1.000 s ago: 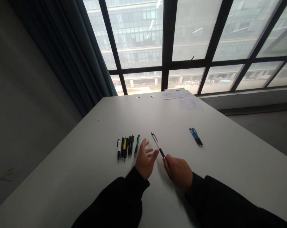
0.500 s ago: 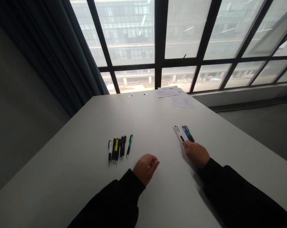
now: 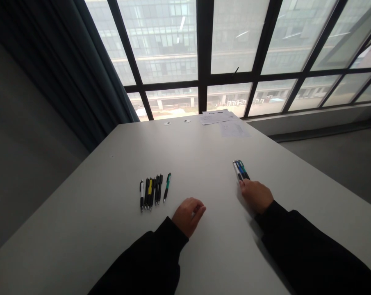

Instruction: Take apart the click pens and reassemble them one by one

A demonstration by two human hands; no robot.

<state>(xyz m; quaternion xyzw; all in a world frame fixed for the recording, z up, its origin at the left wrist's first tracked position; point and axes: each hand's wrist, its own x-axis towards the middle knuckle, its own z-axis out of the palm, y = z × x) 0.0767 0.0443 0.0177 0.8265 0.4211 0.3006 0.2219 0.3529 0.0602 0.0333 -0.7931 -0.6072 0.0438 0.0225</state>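
The left hand (image 3: 188,217) rests loosely curled and empty on the white table (image 3: 222,254). To its right, the right hand's fingertips (image 3: 242,185) meet a bunch of click pens (image 3: 241,170); whether they pinch, I cannot tell. Beyond the left hand lies a row of pens (image 3: 151,192). A careless nudge could roll the round barrels apart.

Tall black-framed windows (image 3: 203,49) face a glass-fronted building, a dark curtain (image 3: 89,69) hangs beside a grey wall (image 3: 28,123), and daylight falls on the grey floor (image 3: 335,164).
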